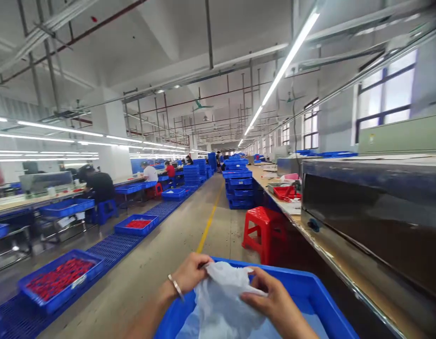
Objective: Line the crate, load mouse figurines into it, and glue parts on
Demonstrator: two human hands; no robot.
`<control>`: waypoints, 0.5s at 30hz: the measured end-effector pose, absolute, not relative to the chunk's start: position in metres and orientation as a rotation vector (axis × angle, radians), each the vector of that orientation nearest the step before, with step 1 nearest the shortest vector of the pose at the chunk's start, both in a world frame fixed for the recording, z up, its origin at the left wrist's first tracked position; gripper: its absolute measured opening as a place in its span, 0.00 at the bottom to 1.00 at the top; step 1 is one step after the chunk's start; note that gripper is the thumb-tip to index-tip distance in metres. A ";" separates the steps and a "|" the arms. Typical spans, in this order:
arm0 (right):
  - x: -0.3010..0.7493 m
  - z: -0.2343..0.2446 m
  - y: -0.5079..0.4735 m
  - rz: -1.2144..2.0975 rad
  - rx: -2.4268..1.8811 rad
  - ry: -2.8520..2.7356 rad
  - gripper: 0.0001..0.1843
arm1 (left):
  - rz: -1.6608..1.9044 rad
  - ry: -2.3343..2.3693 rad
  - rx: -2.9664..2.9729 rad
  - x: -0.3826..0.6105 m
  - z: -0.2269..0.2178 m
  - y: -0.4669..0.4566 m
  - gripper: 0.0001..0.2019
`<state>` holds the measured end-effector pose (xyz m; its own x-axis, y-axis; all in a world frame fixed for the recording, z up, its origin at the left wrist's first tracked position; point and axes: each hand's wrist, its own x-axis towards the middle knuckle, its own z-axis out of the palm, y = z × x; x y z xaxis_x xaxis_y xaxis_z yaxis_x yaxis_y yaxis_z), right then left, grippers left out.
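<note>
A thin white, crumpled sheet that looks like a plastic bag or cloth [226,296] hangs between my two hands. My left hand [191,273] pinches its upper left edge and wears a bracelet [176,286] at the wrist. With thumb and fingers, my right hand [269,296] grips the upper right edge. Below both hands is a large blue plastic tray [305,282], its floor showing pale blue. The sheet's lower part hangs into the tray and covers some of it.
On the right runs a workbench [330,247] with a metal-cased machine [373,202]. A red stool [262,230] and stacked blue crates [239,188] stand beside it. At left, trays of red pieces [60,278] rest on blue slatted flooring [115,249]. A seated person [98,183] works farther left.
</note>
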<state>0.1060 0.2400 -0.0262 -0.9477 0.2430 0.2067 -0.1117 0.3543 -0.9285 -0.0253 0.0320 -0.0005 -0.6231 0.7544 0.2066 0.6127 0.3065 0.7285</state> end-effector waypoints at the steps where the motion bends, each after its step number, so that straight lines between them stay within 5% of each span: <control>1: 0.111 -0.031 0.251 1.694 -0.228 -2.256 0.30 | 1.290 2.417 1.191 -0.032 -0.005 0.040 0.05; 4: 0.124 -0.044 0.280 1.889 -0.459 -2.049 0.32 | 1.490 2.408 0.981 -0.045 -0.022 0.061 0.05; 9: 0.148 -0.046 0.305 1.961 -0.543 -1.820 0.22 | 1.558 2.196 0.730 -0.060 -0.041 0.076 0.07; 15: 0.167 -0.042 0.330 1.976 -0.557 -1.442 0.29 | 1.514 2.006 0.585 -0.063 -0.055 0.078 0.11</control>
